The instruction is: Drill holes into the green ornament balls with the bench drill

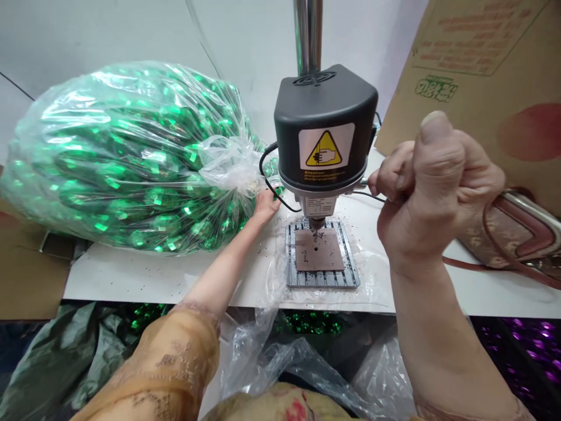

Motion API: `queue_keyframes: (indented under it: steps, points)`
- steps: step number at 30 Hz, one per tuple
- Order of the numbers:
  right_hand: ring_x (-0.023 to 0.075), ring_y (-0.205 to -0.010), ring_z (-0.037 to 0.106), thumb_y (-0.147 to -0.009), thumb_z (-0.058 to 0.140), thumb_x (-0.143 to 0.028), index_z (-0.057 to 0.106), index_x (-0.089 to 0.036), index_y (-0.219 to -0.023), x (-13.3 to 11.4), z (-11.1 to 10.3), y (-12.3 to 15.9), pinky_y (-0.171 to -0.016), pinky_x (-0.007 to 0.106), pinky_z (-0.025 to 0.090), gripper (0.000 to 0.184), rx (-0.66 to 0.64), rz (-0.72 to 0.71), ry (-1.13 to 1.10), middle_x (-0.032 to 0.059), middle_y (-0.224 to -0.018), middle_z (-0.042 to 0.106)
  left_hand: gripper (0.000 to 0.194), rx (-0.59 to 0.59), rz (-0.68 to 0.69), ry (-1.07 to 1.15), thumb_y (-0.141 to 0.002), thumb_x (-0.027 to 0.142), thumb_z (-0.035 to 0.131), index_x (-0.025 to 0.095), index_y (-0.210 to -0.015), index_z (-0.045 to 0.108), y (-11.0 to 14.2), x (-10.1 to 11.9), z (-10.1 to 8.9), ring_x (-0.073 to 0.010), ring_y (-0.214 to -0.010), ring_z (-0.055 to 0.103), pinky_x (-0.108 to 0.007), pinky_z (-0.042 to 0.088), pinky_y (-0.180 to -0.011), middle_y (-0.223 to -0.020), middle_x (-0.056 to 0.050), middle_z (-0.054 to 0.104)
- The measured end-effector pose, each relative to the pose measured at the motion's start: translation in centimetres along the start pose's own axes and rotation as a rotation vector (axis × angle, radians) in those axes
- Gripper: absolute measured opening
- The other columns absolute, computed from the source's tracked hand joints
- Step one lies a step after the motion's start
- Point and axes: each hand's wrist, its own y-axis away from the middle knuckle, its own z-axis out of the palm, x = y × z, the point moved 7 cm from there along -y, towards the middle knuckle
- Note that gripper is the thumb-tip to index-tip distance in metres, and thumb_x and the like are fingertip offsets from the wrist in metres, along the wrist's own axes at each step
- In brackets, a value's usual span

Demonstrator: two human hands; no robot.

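Observation:
A small black drill press [325,126] stands on a white tabletop [144,275], its bit just above a brown plate [317,248] on a ribbed metal base [348,275]. My right hand [432,181] is closed in a fist round the press's thin side lever, thumb up. My left hand [265,204] reaches out to the mouth of a big clear plastic bag [127,158] full of shiny green pieces, beside the press. Its fingers are hidden by the bag's plastic and the press.
A brown cardboard box [482,70] leans at the back right. A patterned handbag with a strap [521,231] lies at the right. Clear plastic bags [280,356] hang below the table's front edge, with green pieces [313,321] and purple pieces [530,342] underneath. Dark specks litter the tabletop.

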Motion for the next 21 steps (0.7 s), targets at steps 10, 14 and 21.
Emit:
queue_keyframes:
  steps: [10, 14, 21]
  points:
    - [0.0040, -0.040, 0.037, -0.089, 0.065, -0.034, 0.038, -0.019, -0.052, 0.2, 0.0, 0.1, -0.043, 0.026, 0.026, 0.049, 0.001, -0.007, -0.037, -0.0074, -0.043, 0.030, 0.052, -0.122, -0.354, 0.540, -0.078, 0.056, 0.080, 0.022, -0.115, 0.068, 12.2, -0.1, -0.3, -0.0165, -0.079, 0.068, -0.028, 0.056, -0.070, -0.087, -0.003, 0.071]
    - [0.0022, -0.042, 0.039, -0.091, 0.062, -0.033, 0.037, -0.018, -0.053, 0.2, 0.0, 0.1, -0.046, 0.023, 0.028, 0.048, -0.009, -0.016, -0.038, -0.0075, -0.046, 0.026, 0.049, -0.152, -0.263, 0.491, -0.079, 0.057, 0.081, 0.021, -0.112, 0.074, 14.6, 1.5, 0.7, -0.0194, -0.092, 0.069, -0.034, 0.056, -0.087, -0.102, -0.007, 0.075]
    - [0.0011, -0.042, 0.036, -0.091, 0.062, -0.038, 0.036, -0.018, -0.054, 0.2, 0.0, 0.2, -0.045, 0.022, 0.027, 0.050, -0.020, -0.017, -0.018, -0.0074, -0.046, 0.031, 0.042, -0.251, 0.034, 0.244, -0.084, 0.041, 0.079, 0.026, -0.123, 0.072, 15.1, 4.4, 2.7, -0.0276, -0.124, 0.062, -0.044, 0.048, -0.109, -0.128, -0.010, 0.069]
